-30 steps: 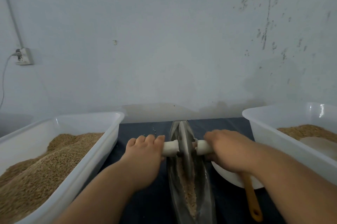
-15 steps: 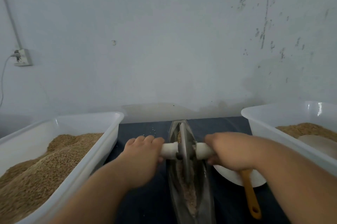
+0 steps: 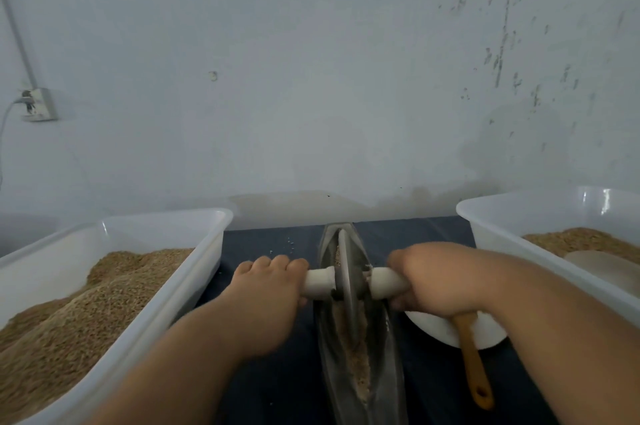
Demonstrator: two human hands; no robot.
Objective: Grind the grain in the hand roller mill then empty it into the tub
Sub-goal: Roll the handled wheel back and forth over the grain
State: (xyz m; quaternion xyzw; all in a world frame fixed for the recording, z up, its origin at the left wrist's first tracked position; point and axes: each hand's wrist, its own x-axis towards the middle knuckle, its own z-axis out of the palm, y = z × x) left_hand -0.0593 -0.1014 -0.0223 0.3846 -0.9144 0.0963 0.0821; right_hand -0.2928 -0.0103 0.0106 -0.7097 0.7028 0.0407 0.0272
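Head view: we see left hand [image 3: 273, 289] and right hand [image 3: 436, 279] each curled round a handle [image 3: 318, 281] of the roller [image 3: 346, 279]. The metal trough [image 3: 389, 372] under it holds crushed grain [image 3: 356, 359]. Left tub [image 3: 207, 251] is heaped with grain [image 3: 86, 313], right tub [image 3: 502, 227] part-filled.

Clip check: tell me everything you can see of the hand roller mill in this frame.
The hand roller mill is a long, boat-shaped trough of dull grey metal, lying on the dark tabletop between the left tub and the right tub. A thin metal disc stands upright in its groove, with a white handle each side. The left hand grips the left handle, the right hand the right handle. Crushed tan grain lies along the groove.
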